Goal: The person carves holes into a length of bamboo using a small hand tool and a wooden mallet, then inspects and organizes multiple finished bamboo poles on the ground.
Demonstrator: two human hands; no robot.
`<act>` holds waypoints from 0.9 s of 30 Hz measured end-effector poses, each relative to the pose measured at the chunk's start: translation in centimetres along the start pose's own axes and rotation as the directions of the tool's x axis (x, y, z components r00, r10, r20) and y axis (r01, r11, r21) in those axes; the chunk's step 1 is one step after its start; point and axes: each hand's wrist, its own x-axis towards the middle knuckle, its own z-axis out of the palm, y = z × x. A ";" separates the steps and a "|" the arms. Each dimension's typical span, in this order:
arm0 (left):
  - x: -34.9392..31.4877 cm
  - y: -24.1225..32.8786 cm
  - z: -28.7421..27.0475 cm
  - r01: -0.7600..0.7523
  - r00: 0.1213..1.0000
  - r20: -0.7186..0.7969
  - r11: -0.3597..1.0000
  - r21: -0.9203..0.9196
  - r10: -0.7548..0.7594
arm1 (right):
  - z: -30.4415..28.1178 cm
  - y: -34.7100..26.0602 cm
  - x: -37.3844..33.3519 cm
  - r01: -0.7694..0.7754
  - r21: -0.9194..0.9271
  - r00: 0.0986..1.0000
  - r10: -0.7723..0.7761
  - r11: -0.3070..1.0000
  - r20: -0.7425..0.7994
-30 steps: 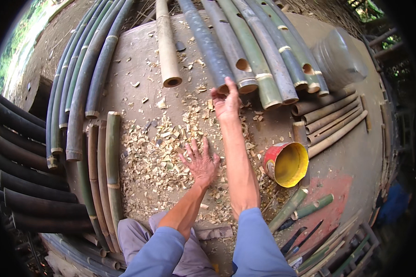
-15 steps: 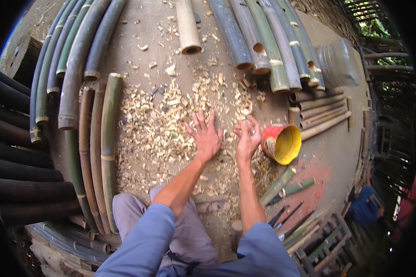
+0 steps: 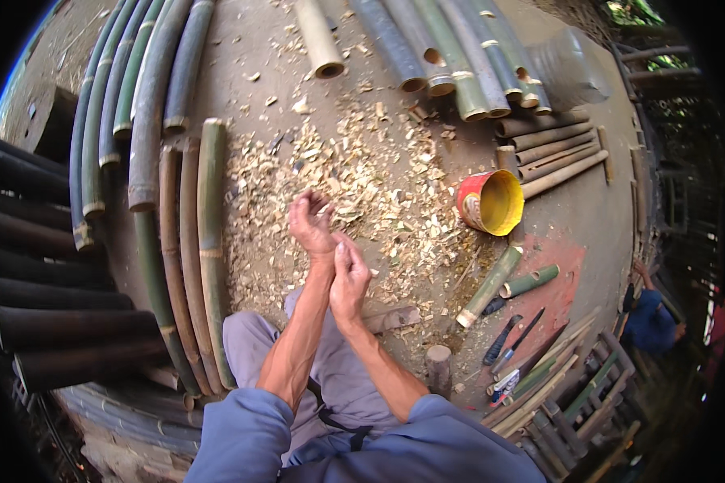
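My left hand [image 3: 309, 224] is turned up above the scattered wood chips [image 3: 330, 157], its fingers loosely curled and apart; nothing shows clearly in it. Just below, my right hand [image 3: 349, 283] is closed against my left wrist, its thumb pointing up along it. The pale chips spread over the ground in front of my knees, thickest beyond my left hand. Right of the chips, a red can [image 3: 491, 203] with a yellow inside lies tipped, its mouth facing me.
Long bamboo poles [image 3: 143, 153] lie at left, with dark poles [image 3: 64, 294] beyond. More bamboo [image 3: 459, 76] lies at far right. Short bamboo pieces [image 3: 491, 286], knives [image 3: 517, 342] and thin strips [image 3: 540, 374] lie at near right. A wooden peg [image 3: 438, 366] stands by my knees. Another person [image 3: 652, 318] is at right.
My left hand has lifted off the chips, turned over and drawn back leftward. My right hand has come from beside the can to my left wrist. The view has shifted slightly.
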 end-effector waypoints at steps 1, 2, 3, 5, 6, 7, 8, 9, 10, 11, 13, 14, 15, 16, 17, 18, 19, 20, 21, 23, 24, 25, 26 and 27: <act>0.1 0.6 0.4 -0.118 0.993 0.033 0.987 0.106 0.115 | 0.3 1.0 0.0 -0.044 0.113 0.999 0.047 0.993 -0.025; 0.1 1.4 0.7 -0.240 0.971 0.076 0.950 0.202 0.229 | 0.0 1.8 0.1 -0.123 0.169 0.992 0.122 0.978 0.015; 0.2 2.2 0.7 -0.336 0.938 0.175 0.907 0.255 0.298 | 0.0 2.9 0.4 -0.187 0.288 0.982 0.172 0.939 0.074; 0.9 3.6 0.0 -0.468 0.874 0.323 0.808 0.359 0.363 | -0.5 1.8 1.1 -0.519 0.464 0.853 0.399 0.718 0.337; 0.7 4.2 0.1 -0.465 0.870 0.360 0.803 0.373 0.337 | -0.9 1.6 1.8 -0.656 0.476 0.755 0.495 0.586 0.430; 0.7 4.8 -0.1 -0.471 0.863 0.370 0.813 0.342 0.344 | -1.4 1.7 2.7 -0.722 0.457 0.692 0.528 0.519 0.492; 0.7 5.4 -0.3 -0.476 0.856 0.378 0.823 0.311 0.352 | -2.3 1.8 3.9 -0.783 0.430 0.622 0.555 0.450 0.552; 1.0 6.1 -1.2 -0.436 0.884 0.340 0.830 0.348 0.322 | -3.2 0.5 5.4 -0.786 0.408 0.618 0.577 0.464 0.535; 1.1 7.5 -2.5 -0.373 0.919 0.300 0.811 0.452 0.255 | -4.5 -1.2 7.5 -0.791 0.386 0.612 0.600 0.475 0.515; 1.6 8.1 -4.0 -0.403 0.909 0.307 0.778 0.481 0.281 | -6.9 -2.6 10.0 -0.712 0.424 0.701 0.534 0.560 0.472; 3.2 9.4 -7.8 -0.499 0.867 0.332 0.654 0.570 0.372 | -14.0 -6.5 17.4 -0.250 0.302 0.930 0.141 0.920 0.340; 3.6 10.1 -9.2 -0.550 0.834 0.364 0.561 0.619 0.415 | -17.4 -11.0 20.6 -0.064 0.397 0.962 -0.049 0.915 0.269; 3.5 10.7 -9.4 -0.580 0.803 0.394 0.430 0.692 0.448 | -21.5 -15.9 23.3 0.130 0.464 0.957 -0.233 0.876 0.173; 4.2 11.8 -11.6 -0.517 0.835 0.370 0.347 0.783 0.408 | -21.0 -20.9 23.8 0.466 0.339 0.883 -0.455 0.817 -0.116; 4.7 12.4 -12.7 -0.532 0.791 0.451 0.101 0.841 0.414 | -23.4 -22.9 25.3 0.647 0.097 0.727 -0.574 0.756 -0.376; 5.2 13.0 -13.7 -0.510 0.754 0.526 -0.154 0.846 0.393 | -21.7 -26.0 24.5 0.593 -0.367 0.477 -0.680 0.716 -0.556; 5.9 13.2 -15.0 -0.486 0.752 0.528 -0.209 0.849 0.396 | -21.0 -26.2 24.9 0.503 -0.592 0.411 -0.777 0.630 -0.478; 6.5 13.0 -16.5 -0.458 0.750 0.529 -0.264 0.849 0.398 | -20.5 -26.0 25.1 0.384 -0.777 0.357 -0.856 0.499 -0.374; 6.8 12.8 -17.5 -0.426 0.749 0.529 -0.320 0.846 0.400 | -18.7 -24.3 25.3 0.495 -0.669 0.540 -0.800 0.554 -0.263; 6.4 12.3 -18.2 -0.395 0.778 0.503 -0.329 0.857 0.376 | -11.9 -19.5 23.0 0.514 -0.660 0.739 -0.674 0.548 0.017; 6.3 11.9 -18.1 -0.389 0.790 0.497 -0.331 0.859 0.360 | -8.8 -16.9 21.8 0.495 -0.687 0.795 -0.596 0.533 0.110; 6.2 11.6 -17.5 -0.379 0.774 0.527 -0.410 0.829 0.350 | -7.3 -14.4 21.7 0.718 -0.621 0.641 -0.648 0.315 0.412; 6.6 11.5 -17.5 -0.369 0.783 0.530 -0.443 0.817 0.324 | -5.4 -12.3 21.1 0.740 -0.573 0.651 -0.591 0.354 0.476; 7.4 11.4 -17.8 -0.351 0.791 0.529 -0.481 0.804 0.307 | -2.8 -10.8 20.8 0.696 -0.575 0.713 -0.508 0.430 0.484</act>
